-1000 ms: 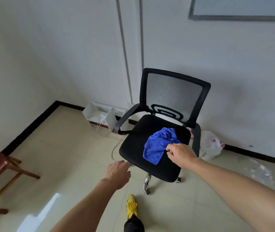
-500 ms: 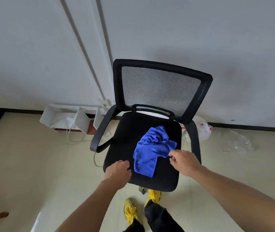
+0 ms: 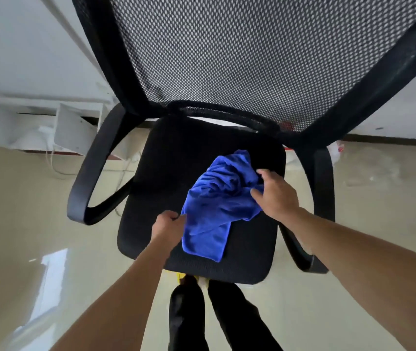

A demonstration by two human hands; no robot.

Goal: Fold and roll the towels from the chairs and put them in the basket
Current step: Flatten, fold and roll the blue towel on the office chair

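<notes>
Seat [image 3: 166, 173]: black chair's, crumpled towel [image 3: 217, 206] toward right edge.
Left hand [image 3: 167, 228]: pinches towel's left edge, likely to spread it.
Right hand [image 3: 275, 196]: spread fingers touching bunched folds.

One head-worn view, facing forward and steeply down — close over the chair [image 3: 176, 173], edges seemingly lens-bent

One blue towel [image 3: 210, 214], one chair [image 3: 176, 171], left grip [image 3: 167, 228], right grip [image 3: 276, 196]; perhaps one bag [image 3: 337, 149]

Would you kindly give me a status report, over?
Left grip curled at towel edge, hold unclear. Right grip open on towel. Towel crumpled on chair. Nothing blocking.
</notes>
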